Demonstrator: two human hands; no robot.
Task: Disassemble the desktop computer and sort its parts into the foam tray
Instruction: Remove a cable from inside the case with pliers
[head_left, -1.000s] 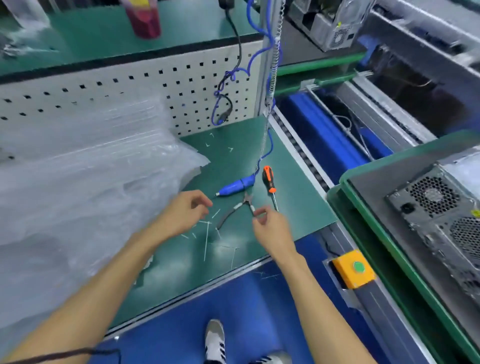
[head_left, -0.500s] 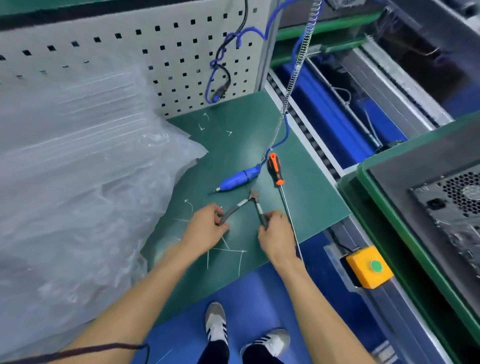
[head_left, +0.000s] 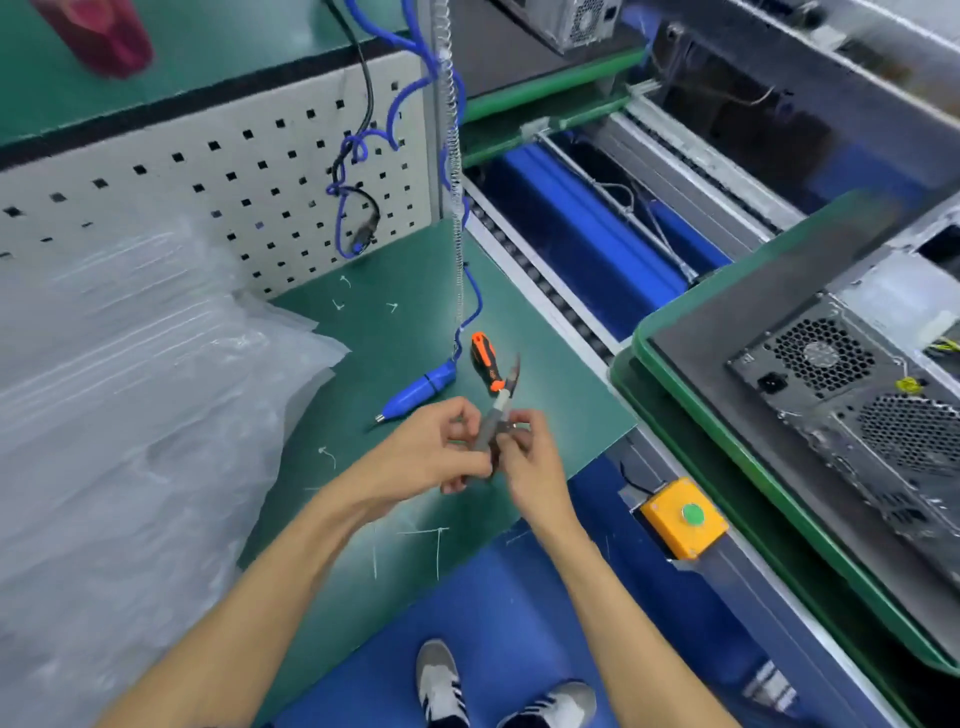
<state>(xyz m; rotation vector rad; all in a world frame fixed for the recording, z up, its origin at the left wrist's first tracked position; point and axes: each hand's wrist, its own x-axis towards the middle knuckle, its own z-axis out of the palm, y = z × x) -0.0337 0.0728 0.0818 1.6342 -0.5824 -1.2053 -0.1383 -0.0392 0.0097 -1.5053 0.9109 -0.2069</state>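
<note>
Head view: both hands meet over the near part of the green work mat (head_left: 410, 332), lifted off it. Left hand (head_left: 431, 457) and right hand (head_left: 530, 467) are each curled tight on the grey handles of the cutting pliers (head_left: 498, 415); tool tilts up and away, curved tip (head_left: 515, 370) just over the orange-black screwdriver (head_left: 485, 361). Whether the pliers' blades are together is hard to tell, blurred.

Room: mat's near edge runs diagonally just under the wrists, blue floor (head_left: 519, 613) below w/ 2 sneakers. Left side is crowded by a big heap of clear plastic bags (head_left: 130, 415). Back edge is the pegboard (head_left: 234, 171). Right edge drops to the roller conveyor rail (head_left: 545, 286). Blue electric screwdriver (head_left: 421, 392) lies just left of the screwdriver, tethered by a coiled cord (head_left: 454, 156). Cut zip-tie bits (head_left: 436, 545) litter the mat.

Desktop computer (head_left: 857, 395) sits well right on a green-rimmed pallet (head_left: 727, 436), rear fan grilles toward camera, cut off by the frame edge. Yellow button box (head_left: 683, 517) sits between mat and pallet. Foam tray not visible. Red object top left is blurred.
</note>
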